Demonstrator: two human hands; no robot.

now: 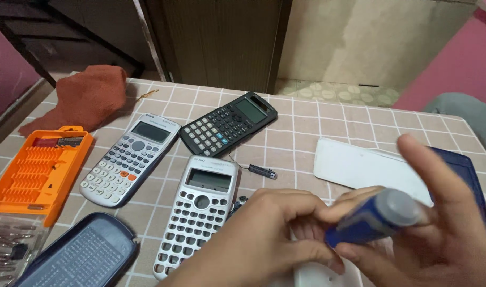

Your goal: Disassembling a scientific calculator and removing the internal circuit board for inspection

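My right hand (439, 223) grips a blue screwdriver (373, 218) with a grey cap, held low over the table. Fingers of my left hand (259, 239) pinch near the screwdriver's tip, above a white calculator part (320, 275) that is mostly hidden under both hands. Just left of my left hand lies a silver calculator front shell (198, 212) with empty key holes. A small black battery (262, 171) lies above it on the checked tablecloth (307, 133).
A silver calculator (130, 158) and a black calculator (228, 123) lie further back. An orange screwdriver-bit tray (38, 172) and its clear lid sit at the left, a dark blue cover (78, 255) at the bottom left, a white cover (360, 167) and rust cloth (86, 98) beyond.
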